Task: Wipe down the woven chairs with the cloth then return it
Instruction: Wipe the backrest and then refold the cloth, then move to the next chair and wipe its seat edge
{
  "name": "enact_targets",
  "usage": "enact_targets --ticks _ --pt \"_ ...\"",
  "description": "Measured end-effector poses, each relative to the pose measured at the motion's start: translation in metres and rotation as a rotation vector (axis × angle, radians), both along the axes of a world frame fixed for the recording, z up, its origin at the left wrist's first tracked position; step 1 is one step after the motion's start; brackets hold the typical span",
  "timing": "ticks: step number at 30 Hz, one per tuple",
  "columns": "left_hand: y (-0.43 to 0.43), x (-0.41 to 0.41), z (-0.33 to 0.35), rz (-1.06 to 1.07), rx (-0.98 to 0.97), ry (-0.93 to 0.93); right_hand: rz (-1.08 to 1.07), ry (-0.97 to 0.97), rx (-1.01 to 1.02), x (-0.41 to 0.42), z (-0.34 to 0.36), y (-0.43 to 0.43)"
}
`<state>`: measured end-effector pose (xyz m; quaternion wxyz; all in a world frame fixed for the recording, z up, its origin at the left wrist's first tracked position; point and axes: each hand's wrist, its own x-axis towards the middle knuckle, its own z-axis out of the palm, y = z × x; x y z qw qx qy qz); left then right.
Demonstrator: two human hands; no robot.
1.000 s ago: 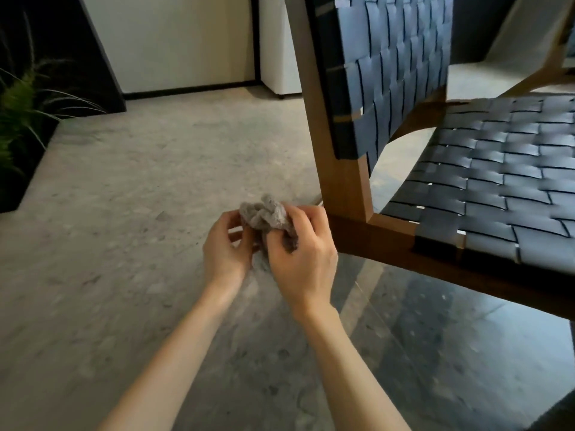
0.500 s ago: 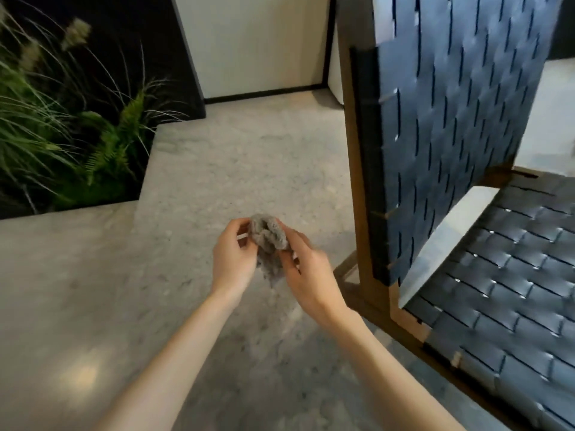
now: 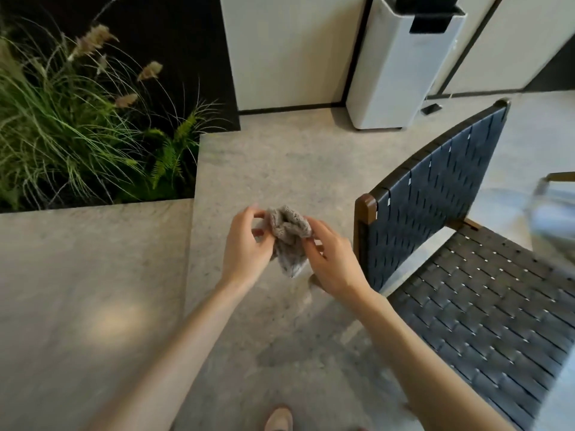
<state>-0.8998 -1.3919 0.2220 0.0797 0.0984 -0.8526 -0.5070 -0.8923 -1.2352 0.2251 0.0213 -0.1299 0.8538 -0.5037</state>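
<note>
Both hands are mid-frame with the grey cloth (image 3: 287,237) bunched between them. The left hand (image 3: 245,244) pinches one side and the right hand (image 3: 333,262) the other, fingers curled onto it. Its lower end dangles, partly hidden by the right hand. The woven chair (image 3: 435,188) fills the lower right, cut off by the edge. There's a blurry shape (image 3: 553,219) at the right edge, no idea what it is.

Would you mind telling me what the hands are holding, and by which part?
Both hold the bunched grey cloth: the left hand pinches its left side, the right hand its right side, lower end hanging free.
</note>
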Motion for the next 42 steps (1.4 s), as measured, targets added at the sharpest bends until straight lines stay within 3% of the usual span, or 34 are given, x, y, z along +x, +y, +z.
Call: enact_targets --ticks 7,14,20,25,29,35,40,42 --pt "-0.033 0.005 0.086 -0.12 0.099 0.0 -0.07 0.043 0.031 -0.01 0.086 -0.02" --pt "-0.04 -0.047 0.106 -0.275 0.008 0.0 -0.106 0.033 0.019 -0.05 0.106 -0.012" --pt "-0.024 -0.155 0.109 -0.431 -0.07 0.023 -0.13 0.087 0.093 -0.129 0.097 0.001" --pt "-0.005 -0.266 0.127 -0.58 -0.121 -0.02 -0.333 0.014 0.055 -0.211 0.097 0.01" --pt "0.003 -0.343 0.144 -0.682 -0.199 -0.01 -0.436 -0.007 0.135 -0.268 0.102 0.015" --pt "0.022 -0.431 0.142 -0.91 -0.157 -0.112 -0.616 -0.013 0.232 -0.33 0.097 0.036" --pt "0.049 -0.498 0.125 -1.123 -0.193 -0.15 -0.804 -0.165 0.004 -0.361 0.096 0.042" --pt "0.061 -0.525 0.12 -1.219 -0.21 -0.139 -0.91 -0.154 0.002 -0.372 0.1 0.039"
